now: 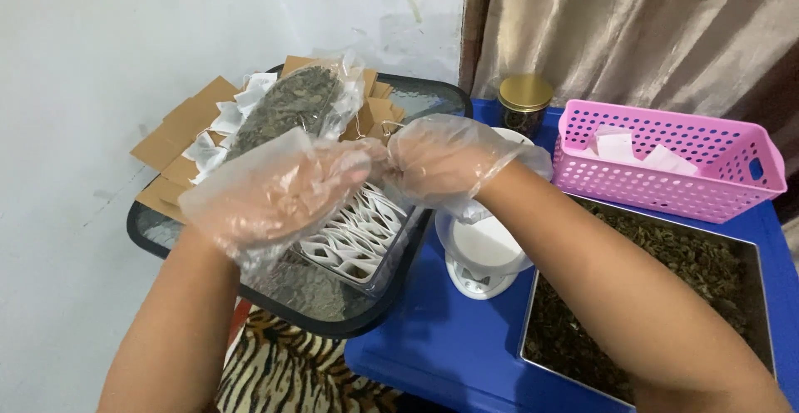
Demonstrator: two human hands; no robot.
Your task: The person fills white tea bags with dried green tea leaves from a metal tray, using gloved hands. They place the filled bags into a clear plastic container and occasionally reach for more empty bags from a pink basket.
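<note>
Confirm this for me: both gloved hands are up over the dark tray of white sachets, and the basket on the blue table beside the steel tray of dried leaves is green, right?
Not quite. The head view shows the basket is pink, not green. The rest holds: left hand and right hand, both gloved, are over the dark tray of white sachets, and the basket sits on the blue table beside the steel tray.

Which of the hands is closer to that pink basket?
The right hand. It sits just left of the pink basket, with the gold-lidded jar between them. The left hand is farther left, over the glass tray.
</note>
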